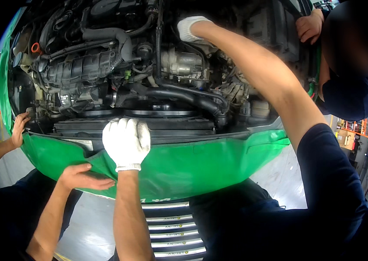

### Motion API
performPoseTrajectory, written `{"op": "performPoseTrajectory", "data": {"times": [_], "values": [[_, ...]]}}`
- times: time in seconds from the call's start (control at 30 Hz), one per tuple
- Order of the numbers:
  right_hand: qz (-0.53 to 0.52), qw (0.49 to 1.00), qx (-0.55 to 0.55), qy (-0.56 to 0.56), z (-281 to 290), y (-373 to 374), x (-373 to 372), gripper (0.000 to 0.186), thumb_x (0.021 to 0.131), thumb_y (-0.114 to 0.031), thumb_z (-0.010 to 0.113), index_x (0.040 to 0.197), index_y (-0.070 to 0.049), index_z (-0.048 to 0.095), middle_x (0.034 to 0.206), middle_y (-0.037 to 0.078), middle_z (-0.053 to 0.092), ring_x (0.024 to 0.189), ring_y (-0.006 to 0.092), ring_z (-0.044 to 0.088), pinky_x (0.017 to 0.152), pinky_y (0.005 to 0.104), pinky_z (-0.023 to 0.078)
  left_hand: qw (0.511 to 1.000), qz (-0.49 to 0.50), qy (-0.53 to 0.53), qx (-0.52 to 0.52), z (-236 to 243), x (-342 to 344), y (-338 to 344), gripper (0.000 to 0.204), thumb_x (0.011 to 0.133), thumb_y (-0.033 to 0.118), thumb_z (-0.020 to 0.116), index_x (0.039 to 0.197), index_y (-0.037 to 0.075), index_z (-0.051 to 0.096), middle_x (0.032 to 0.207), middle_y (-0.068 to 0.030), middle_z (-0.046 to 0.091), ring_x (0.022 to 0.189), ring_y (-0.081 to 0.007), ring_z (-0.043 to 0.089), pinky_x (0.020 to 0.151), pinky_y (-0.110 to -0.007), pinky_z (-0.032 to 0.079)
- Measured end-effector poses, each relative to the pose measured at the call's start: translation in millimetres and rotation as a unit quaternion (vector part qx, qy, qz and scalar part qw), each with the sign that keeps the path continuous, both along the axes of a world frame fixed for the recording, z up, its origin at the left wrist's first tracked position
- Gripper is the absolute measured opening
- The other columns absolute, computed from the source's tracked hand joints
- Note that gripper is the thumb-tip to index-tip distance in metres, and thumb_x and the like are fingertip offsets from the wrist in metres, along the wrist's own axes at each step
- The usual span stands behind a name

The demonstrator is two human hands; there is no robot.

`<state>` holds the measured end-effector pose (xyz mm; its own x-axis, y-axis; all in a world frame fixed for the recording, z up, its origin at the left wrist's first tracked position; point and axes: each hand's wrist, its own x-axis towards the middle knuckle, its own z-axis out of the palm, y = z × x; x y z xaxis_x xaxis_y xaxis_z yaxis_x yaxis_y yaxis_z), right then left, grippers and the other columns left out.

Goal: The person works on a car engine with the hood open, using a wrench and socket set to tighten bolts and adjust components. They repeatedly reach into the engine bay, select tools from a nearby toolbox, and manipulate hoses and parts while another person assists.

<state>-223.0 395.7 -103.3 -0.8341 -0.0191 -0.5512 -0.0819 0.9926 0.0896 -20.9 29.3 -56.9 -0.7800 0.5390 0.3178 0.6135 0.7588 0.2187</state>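
Engine (118, 61) in full frame; finger contact hard to read

My feed, single head view. The engine fills the upper half of the picture, its far side cut off by the top rim. Green cover (210, 161) drapes over the front edge, below the engine.

Right hand (192, 28), white-gloved: reaches across to the far part of the bay, beyond a pale metal housing (179, 63). Its fingers point away from me into shadow, probably bent down among the parts; open or closed, I cannot tell.

Left hand (127, 141), white-gloved: at the upper edge of the green cover, in front of the engine. Fingers folded into a fist, knuckles up. Glare washes out the glove, and I cannot see whether anything is under the palm.

Co-worker on the left: one bare hand (20, 128) at the corner of the bay, the other bare hand (86, 177) against the green cover, just beside my left wrist. Another person's hand (310, 27) rests at the far right edge; that person's upper body is mostly lost in blur and dark vignette.

Bright slats (175, 232) show below the green cover, their sides hidden by dark clothing and my forearm.
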Motion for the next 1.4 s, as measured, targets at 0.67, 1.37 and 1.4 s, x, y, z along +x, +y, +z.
{"op": "performPoseTrajectory", "data": {"times": [0.67, 1.37, 1.4], "values": [[0.028, 0.909, 0.375, 0.182, -69.6, -20.4, 13.4, 0.027, 0.092, -0.024, 0.065, 0.108, -0.021, 0.086, 0.109, 0.0, 0.082, 0.097, 0.0219, 0.077, 0.065, 0.0483, 0.055, 0.996, 0.039, 0.081, 0.009, -15.5, 2.9, -0.7, 0.051, 0.105, 0.041, 0.053, 0.07, 0.011, 0.074, 0.07, -0.0143, 0.072, 0.066, -0.0349, 0.07, 0.067, -0.048, 0.053], [-0.306, 0.916, -0.246, -0.083, -50.6, -10.4, 37.9, 0.025, 0.096, -0.007, 0.052, 0.091, -0.003, 0.076, 0.08, 0.011, 0.07, 0.07, 0.019, 0.064, 0.064, 0.0367, 0.052, 0.998, 0.029, -0.004, -0.056, -0.8, 5.5, -6.0, 0.019, 0.089, 0.023, 0.067, 0.074, 0.011, 0.065, 0.074, -0.0097, 0.066, 0.078, -0.0331, 0.065, 0.081, -0.044, 0.049], [-0.357, 0.876, -0.309, -0.094, -75.5, 4.8, 33.6, 0.028, 0.097, -0.006, 0.048, 0.094, 0.001, 0.075, 0.089, 0.018, 0.073, 0.071, 0.0295, 0.069, 0.062, 0.0448, 0.053, 0.998, 0.027, -0.009, -0.059, -0.2, 5.9, -6.4, 0.018, 0.089, 0.022, 0.067, 0.075, 0.011, 0.066, 0.075, -0.0097, 0.067, 0.079, -0.033, 0.066, 0.082, -0.044, 0.049]]}}
